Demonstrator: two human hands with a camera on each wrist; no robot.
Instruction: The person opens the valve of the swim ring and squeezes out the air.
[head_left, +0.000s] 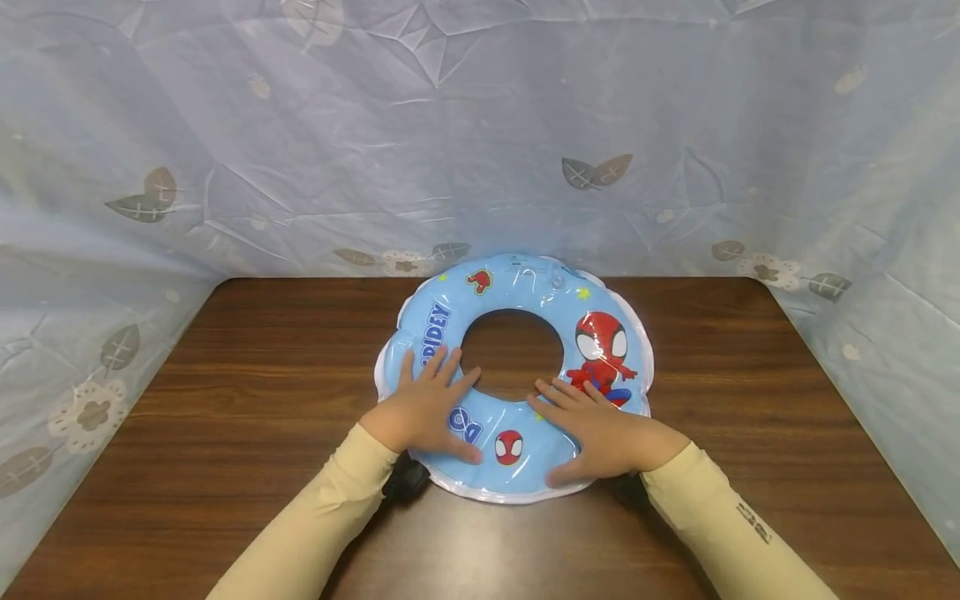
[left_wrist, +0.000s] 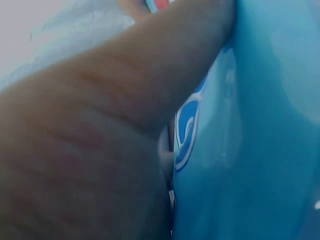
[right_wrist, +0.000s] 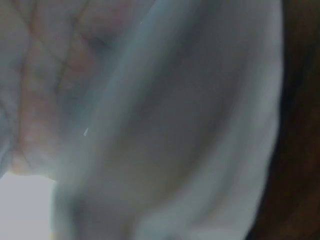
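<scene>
An inflated light-blue swim ring [head_left: 517, 479] with cartoon prints and a white edge lies on the brown table. My left hand [head_left: 426, 410] rests on its left front part with fingers spread and straight. On the right front part lies my right hand [head_left: 606, 429], its fingers extended over the ring and its thumb toward the front edge. Up close in the left wrist view, the ring's blue surface [left_wrist: 270, 125] touches the thumb side of the left hand [left_wrist: 100, 115]. The right wrist view is blurred; the ring's pale edge [right_wrist: 200, 125] fills it beside the right palm [right_wrist: 45, 85].
The wood-grain table [head_left: 262, 400] extends to both sides of the ring. A pale leaf-patterned cloth [head_left: 450, 150] hangs behind the table's back edge and along both sides. Dark wrist devices [head_left: 405, 482] sit under the cream sleeves.
</scene>
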